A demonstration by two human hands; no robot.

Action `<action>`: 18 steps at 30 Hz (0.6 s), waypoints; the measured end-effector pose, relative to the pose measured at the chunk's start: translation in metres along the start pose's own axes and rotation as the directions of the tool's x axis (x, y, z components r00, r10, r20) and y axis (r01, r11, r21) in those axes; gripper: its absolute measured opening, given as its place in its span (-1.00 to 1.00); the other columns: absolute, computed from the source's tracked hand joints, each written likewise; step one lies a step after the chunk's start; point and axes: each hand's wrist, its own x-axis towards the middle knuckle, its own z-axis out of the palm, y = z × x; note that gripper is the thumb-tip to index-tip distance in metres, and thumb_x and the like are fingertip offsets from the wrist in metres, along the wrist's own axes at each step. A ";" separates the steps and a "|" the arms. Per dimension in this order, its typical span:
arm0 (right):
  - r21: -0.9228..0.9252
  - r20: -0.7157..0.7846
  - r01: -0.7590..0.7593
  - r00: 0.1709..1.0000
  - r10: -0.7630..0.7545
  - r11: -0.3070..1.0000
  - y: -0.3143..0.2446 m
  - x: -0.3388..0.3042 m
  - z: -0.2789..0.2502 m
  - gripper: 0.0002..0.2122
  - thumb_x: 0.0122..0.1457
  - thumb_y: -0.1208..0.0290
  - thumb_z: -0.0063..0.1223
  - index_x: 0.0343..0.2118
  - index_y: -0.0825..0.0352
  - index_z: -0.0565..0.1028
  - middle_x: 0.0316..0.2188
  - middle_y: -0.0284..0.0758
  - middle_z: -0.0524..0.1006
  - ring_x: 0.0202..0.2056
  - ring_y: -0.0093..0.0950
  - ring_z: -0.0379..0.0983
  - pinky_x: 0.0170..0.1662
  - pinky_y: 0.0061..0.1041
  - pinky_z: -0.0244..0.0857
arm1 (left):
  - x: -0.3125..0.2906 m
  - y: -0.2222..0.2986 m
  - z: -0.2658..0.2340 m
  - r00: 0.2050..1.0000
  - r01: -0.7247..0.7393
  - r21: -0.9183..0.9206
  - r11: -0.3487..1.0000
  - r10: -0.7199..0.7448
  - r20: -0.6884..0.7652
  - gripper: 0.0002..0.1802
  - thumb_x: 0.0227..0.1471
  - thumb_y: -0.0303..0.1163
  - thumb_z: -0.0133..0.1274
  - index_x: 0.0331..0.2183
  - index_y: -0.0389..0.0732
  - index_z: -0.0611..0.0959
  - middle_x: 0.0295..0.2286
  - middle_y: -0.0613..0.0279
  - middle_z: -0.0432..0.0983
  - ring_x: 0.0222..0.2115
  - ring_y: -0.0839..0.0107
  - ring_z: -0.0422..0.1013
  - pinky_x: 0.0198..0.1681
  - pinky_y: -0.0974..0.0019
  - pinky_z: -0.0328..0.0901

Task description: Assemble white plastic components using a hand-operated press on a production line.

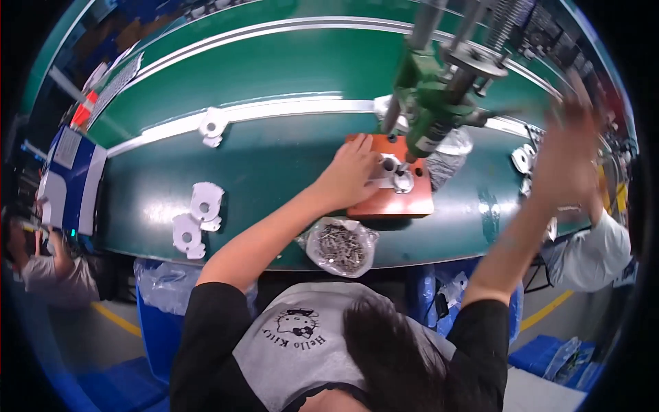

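My left hand (351,175) rests on an orange block (381,206), its fingers against a silver metal part (391,165) that lies on top. Right above that part comes down the head of a green press (432,117); its tip is at or just over the metal, and I cannot tell whether they touch. My right hand (573,130) is raised at the right, smeared by motion, near the end of the press lever (511,110). Whether its fingers close on the lever does not show.
A clear plastic bag (341,247) of small metal pins sits at the table's front edge. Flat silver parts (204,202) lie at left, more (523,159) at right. A plastic bag (449,154) stands behind the block. Other people (590,254) work on both sides.
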 end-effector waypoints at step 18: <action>-0.594 -0.704 -0.129 0.562 0.435 -0.794 0.136 -0.155 -0.262 -0.58 0.05 0.10 -0.12 0.02 0.00 0.40 0.20 -0.13 0.10 0.12 0.04 0.13 0.02 0.01 0.14 | 0.037 -0.160 -0.047 0.633 0.372 -0.891 0.259 -0.773 0.040 -0.61 -0.04 -0.09 0.00 -0.26 -0.18 0.47 -0.42 0.22 0.41 -0.49 0.45 0.36 -0.49 0.41 0.22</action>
